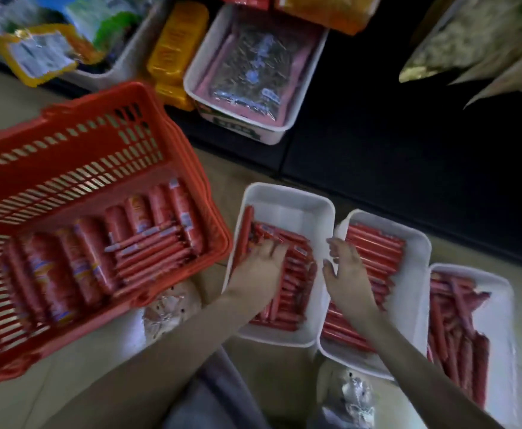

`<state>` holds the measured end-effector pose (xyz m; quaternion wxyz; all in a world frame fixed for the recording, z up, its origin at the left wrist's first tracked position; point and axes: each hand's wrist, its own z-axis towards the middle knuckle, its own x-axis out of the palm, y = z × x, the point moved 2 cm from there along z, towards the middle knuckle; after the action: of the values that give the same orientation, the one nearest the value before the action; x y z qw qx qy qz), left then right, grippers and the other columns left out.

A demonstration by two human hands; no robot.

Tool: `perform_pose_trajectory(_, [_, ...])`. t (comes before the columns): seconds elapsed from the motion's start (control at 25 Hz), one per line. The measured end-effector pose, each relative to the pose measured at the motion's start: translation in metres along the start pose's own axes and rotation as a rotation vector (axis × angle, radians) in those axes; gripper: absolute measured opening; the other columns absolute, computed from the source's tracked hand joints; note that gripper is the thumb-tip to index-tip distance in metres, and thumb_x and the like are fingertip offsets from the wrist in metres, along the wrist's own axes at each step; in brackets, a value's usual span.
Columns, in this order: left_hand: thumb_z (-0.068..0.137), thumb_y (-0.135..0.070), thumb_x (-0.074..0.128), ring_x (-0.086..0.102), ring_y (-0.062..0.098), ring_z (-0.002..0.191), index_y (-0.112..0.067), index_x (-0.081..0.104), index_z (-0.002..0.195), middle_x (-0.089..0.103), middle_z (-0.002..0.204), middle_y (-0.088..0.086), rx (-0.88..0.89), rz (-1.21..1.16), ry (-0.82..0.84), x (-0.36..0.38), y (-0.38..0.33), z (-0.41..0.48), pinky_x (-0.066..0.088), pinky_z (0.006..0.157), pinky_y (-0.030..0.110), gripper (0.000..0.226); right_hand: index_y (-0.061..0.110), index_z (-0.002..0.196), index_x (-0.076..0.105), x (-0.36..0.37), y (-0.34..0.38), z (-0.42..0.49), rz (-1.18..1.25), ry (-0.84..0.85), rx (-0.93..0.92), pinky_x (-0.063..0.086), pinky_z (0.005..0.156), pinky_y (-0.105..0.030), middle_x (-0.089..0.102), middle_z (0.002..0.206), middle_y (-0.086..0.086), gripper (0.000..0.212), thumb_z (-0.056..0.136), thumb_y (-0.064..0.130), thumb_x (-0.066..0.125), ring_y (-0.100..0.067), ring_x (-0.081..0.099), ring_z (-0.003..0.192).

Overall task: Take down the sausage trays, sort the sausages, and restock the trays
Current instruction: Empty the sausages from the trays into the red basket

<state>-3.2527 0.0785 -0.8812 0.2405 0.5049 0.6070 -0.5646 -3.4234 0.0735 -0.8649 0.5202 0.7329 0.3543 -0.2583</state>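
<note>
Crouched over trays: left hand (261, 261) lies on thin red sausages (296, 275) in the first white tray (287, 196), fingers loosely spread, tips touching the pile. The right hand (341, 267) has fingers spread, slightly bent, holding nothing, over the middle tray (416, 274) rim. A third tray (498, 305) is farther right of them; a red basket (67, 150) is left of the left fingers.

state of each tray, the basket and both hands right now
left tray: on floor, part filled with sausages, far end bare
middle tray: on floor, sausages in neat rows
right tray: on floor, sausages jumbled
red basket: holds thick and thin sausages
shelf tray: holds pink packs
left hand: open, fingers on left tray's sausages
right hand: open, holds nothing
</note>
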Motion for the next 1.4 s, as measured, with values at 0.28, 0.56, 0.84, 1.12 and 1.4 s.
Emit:
perform_pose_trajectory(0.28, [0.098, -0.028, 0.041, 0.040, 0.030, 0.127, -0.018, 0.021, 0.149, 0.025, 0.147, 0.014, -0.203, 0.036, 0.368, 0.078, 0.023, -0.008, 0.034, 0.107, 0.036, 0.056, 0.009, 0.144, 0.032, 0.096, -0.024, -0.015, 0.122, 0.313, 0.117, 0.032, 0.107, -0.031, 0.038, 0.143, -0.013, 0.058, 0.090, 0.005, 0.051, -0.028, 0.040, 0.130])
perform_pose_trajectory(0.56, [0.092, -0.021, 0.053, 0.048, 0.032, 0.123, -0.018, 0.030, 0.143, 0.040, 0.141, 0.014, -0.433, -0.296, 0.343, 0.077, 0.025, -0.004, 0.037, 0.098, 0.034, 0.057, 0.020, 0.141, 0.037, 0.118, -0.029, -0.005, 0.415, 0.340, 0.476, 0.045, 0.099, -0.035, 0.051, 0.132, -0.004, 0.061, 0.084, 0.013, 0.060, -0.022, 0.053, 0.118])
perform_pose_trajectory(0.84, [0.089, -0.031, 0.061, 0.051, 0.023, 0.117, -0.017, 0.044, 0.132, 0.048, 0.129, 0.006, -0.502, -0.502, 0.315, 0.076, 0.031, -0.012, 0.038, 0.096, 0.028, 0.048, 0.018, 0.121, 0.053, 0.112, -0.022, -0.006, 0.563, 0.337, 0.509, 0.052, 0.072, -0.026, 0.064, 0.100, 0.003, 0.026, 0.095, 0.013, 0.050, -0.013, 0.062, 0.088])
perform_pose_trajectory(1.12, [0.089, -0.024, 0.059, 0.056, 0.025, 0.110, -0.009, 0.049, 0.123, 0.059, 0.120, 0.009, -0.590, -0.445, 0.365, 0.074, 0.041, -0.009, 0.041, 0.084, 0.026, 0.039, 0.015, 0.116, 0.062, 0.100, -0.012, -0.002, 0.518, 0.376, 0.373, 0.043, 0.082, -0.015, 0.064, 0.098, 0.005, 0.027, 0.099, 0.009, 0.042, -0.010, 0.058, 0.093])
perform_pose_trajectory(1.4, [0.090, -0.024, 0.058, 0.061, 0.022, 0.089, -0.009, 0.058, 0.107, 0.065, 0.097, 0.006, -0.689, -0.663, 0.242, 0.057, 0.043, -0.012, 0.042, 0.071, 0.025, 0.023, 0.006, 0.139, 0.032, 0.107, -0.023, 0.068, -0.406, 0.241, 0.081, 0.028, 0.107, -0.038, 0.043, 0.136, -0.016, 0.049, 0.096, 0.026, 0.046, -0.031, 0.039, 0.124])
